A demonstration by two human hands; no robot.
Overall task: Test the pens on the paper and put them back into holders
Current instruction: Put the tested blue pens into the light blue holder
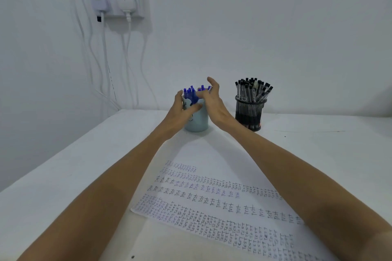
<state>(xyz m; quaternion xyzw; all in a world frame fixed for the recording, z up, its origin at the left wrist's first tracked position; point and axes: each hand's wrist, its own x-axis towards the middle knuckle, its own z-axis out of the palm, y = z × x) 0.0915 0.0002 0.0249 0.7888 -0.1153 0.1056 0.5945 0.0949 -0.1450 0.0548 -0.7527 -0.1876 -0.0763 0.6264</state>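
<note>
One wide white bench (53, 176) carries everything, running from the person's body out to the pale wall beyond the hands. On it, nearer the person than either hand and lying between the two bare forearms, is a large white sheet of paper (212, 207), turned at an angle and covered in rows of small handwritten marks, many reading "TEST". High on the wall, up and to the left of the left hand, a white socket block (118, 0) holds plugs, with white cables (104, 59) hanging down from it.

A black wire-mesh cylindrical holder (250, 112) stands upright just to the right of the right hand, apart from it. A pale blue round holder (197, 121) with a small face drawn on it stands upright between the two hands.

The left hand (180, 110) grips the pale blue round holder, thumb at its left rim and fingers wrapped across its front. The right hand (215, 104) is at the holder's right side with fingers spread and thumb raised, grasping nothing, its fingertips near the pen tops.

Blue-capped pens (189, 93) stand bunched in the pale blue round holder. Clear-barrelled pens with black caps (253, 89) fill the mesh holder.
</note>
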